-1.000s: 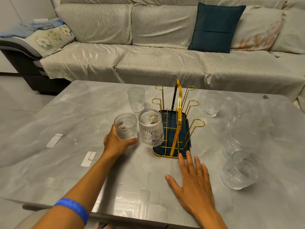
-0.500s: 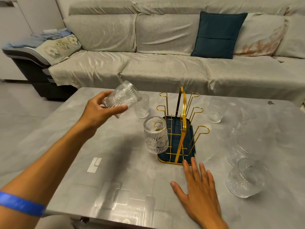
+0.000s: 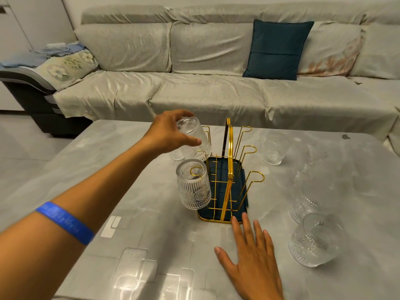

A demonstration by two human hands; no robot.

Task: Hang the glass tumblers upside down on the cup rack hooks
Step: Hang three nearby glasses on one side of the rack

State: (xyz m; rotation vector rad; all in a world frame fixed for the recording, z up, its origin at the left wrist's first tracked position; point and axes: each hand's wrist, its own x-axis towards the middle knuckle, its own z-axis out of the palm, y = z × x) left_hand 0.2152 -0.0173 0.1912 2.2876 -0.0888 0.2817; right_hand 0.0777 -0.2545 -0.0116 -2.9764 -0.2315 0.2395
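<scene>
A gold wire cup rack (image 3: 229, 176) with a dark blue tray stands mid-table. One ribbed glass tumbler (image 3: 193, 185) hangs upside down on its near-left hook. My left hand (image 3: 171, 133) grips another tumbler (image 3: 194, 138), inverted, over the rack's left hooks further back. My right hand (image 3: 253, 260) lies flat and open on the table, fingertips at the rack's front edge. An upright tumbler (image 3: 273, 148) stands right of the rack; two more tumblers (image 3: 312, 240) (image 3: 307, 204) sit at the right. Another glass (image 3: 176, 154) is partly hidden behind my left hand.
The grey marble-look table (image 3: 129, 191) has a clear cover with pale tape patches near the front left. A long grey sofa (image 3: 216, 87) with a dark teal cushion (image 3: 275, 48) runs behind the table's far edge.
My left hand lifted a tumbler off the table, turned it upside down and carried it right, over the rack's left hooks. My right hand stayed flat by the rack.
</scene>
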